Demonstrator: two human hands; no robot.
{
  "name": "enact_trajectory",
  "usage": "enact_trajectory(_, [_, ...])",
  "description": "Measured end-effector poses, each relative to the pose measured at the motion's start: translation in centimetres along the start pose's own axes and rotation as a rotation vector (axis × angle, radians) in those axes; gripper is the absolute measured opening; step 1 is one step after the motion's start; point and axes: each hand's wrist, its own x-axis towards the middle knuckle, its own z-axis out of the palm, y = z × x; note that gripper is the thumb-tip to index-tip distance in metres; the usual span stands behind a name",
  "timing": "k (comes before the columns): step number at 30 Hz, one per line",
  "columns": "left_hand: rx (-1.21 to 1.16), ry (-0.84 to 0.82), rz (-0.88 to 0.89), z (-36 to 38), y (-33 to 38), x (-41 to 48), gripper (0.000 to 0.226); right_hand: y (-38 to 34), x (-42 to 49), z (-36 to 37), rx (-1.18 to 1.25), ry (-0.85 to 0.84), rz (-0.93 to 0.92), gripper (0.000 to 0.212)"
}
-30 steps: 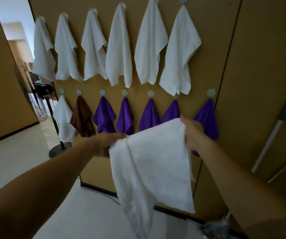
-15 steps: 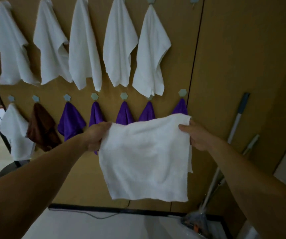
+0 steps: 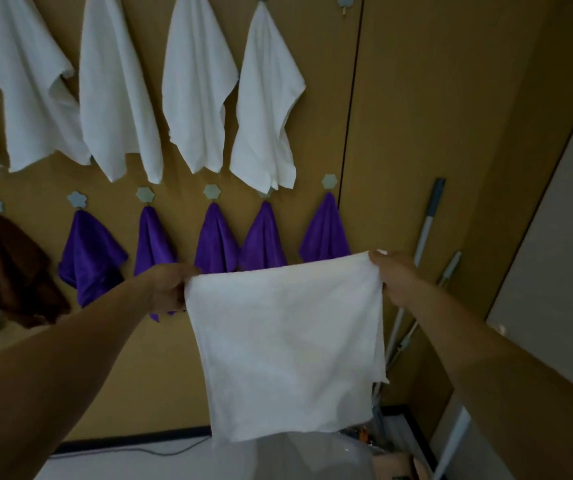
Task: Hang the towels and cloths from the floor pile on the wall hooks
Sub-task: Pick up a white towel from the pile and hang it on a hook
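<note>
A white towel [image 3: 285, 344] hangs flat in front of me, stretched between both hands. My left hand [image 3: 171, 285] grips its top left corner and my right hand [image 3: 394, 277] pinches its top right corner. On the tan wall, several white towels [image 3: 267, 109] hang from the upper hooks. Below them several purple cloths [image 3: 325, 233] and a brown cloth [image 3: 15, 271] hang from the lower star-shaped hooks [image 3: 329, 181]. One bare hook [image 3: 344, 0] shows at the top, right of the last white towel. The floor pile is out of view.
Two mop or broom handles [image 3: 428, 220] lean in the corner to the right. A dark gap [image 3: 351, 116] runs down between wall panels. A cable [image 3: 146, 452] lies along the black baseboard. Clutter [image 3: 392, 455] sits on the floor at the lower right.
The view has swung right and closer to the wall. The towel went from drooping in folds to spread flat between my hands, which moved further apart.
</note>
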Motion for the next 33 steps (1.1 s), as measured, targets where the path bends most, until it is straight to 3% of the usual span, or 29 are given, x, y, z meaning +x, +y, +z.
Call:
enact_trajectory(5, [-0.136, -0.065, -0.010, 0.9, -0.3, 0.5, 0.017, 1.3, -0.2, -1.7, -0.356, 0.015, -0.009, 0.046])
enact_trajectory(9, [-0.172, 0.015, 0.058, 2.6, 0.5, 0.0, 0.010, 1.9, -0.3, -2.4, -0.565, 0.070, -0.025, 0.054])
enact_trajectory(13, [-0.138, 0.089, 0.061, 3.2, 1.1, -0.2, 0.013, 2.3, -0.3, -2.8, -0.387, 0.060, 0.047, 0.060])
enact_trajectory(17, [-0.128, 0.113, -0.022, 3.2, 1.4, -0.5, 0.008, 2.0, -0.5, -2.9, -0.158, 0.021, 0.105, 0.035])
enact_trajectory(20, [-0.128, 0.095, -0.045, 3.1, 1.7, -0.8, 0.012, 1.7, -0.3, -2.8, -0.136, 0.079, 0.047, 0.029])
enact_trajectory(24, [-0.104, 0.064, -0.020, 3.2, 2.0, -1.0, 0.001, 1.7, -0.4, -3.0, -0.107, 0.102, -0.042, 0.037])
enact_trajectory(29, [-0.101, 0.147, 0.024, 4.0, 2.0, -1.0, 0.017, 1.0, -0.8, -3.7, -0.047, 0.050, -0.090, 0.033])
enact_trajectory(33, [-0.039, 0.076, -0.003, 4.4, 2.1, -1.4, 0.017, 0.6, -0.7, -4.5, -0.094, -0.020, -0.099, 0.046])
